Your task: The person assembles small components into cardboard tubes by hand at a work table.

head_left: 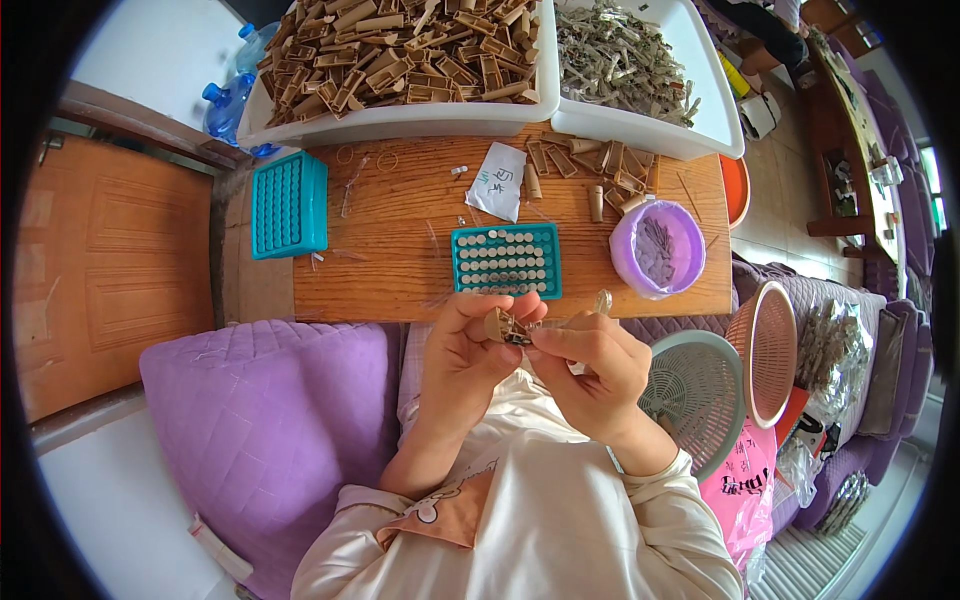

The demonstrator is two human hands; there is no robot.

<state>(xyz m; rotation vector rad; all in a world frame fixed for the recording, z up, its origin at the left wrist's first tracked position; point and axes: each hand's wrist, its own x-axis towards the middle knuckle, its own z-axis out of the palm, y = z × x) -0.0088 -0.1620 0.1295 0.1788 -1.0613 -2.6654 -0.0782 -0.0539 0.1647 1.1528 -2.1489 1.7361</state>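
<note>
Landmark: teal tray [555, 262] bearing rows of pale discs; all places are taken from it.
Brown casing [494, 324]: on the near side of the teal tray, between the left thumb and fingers.
Left hand [460, 350]: closed, gripping the brown casing at the fingertips.
Right hand [602, 365]: near side of the tray, to its right; thumb and forefinger brought together beside the dark inner part [517, 336] at the casing. Whether they grip it or only touch it cannot be told.
Inner part: small and partly covered by fingers; its detail is not legible.
Clear piece [603, 301]: right of the tray, at the right hand's knuckles; kind uncertain.
Purple bucket [622, 265]: right of the tray; grey contents not separable by eye.
Loose casings [630, 183]: beyond the tray, rightward.
White tub [400, 127]: beyond the tray, leftward, heaped with brown casings; cut off by the upper edge.
</note>
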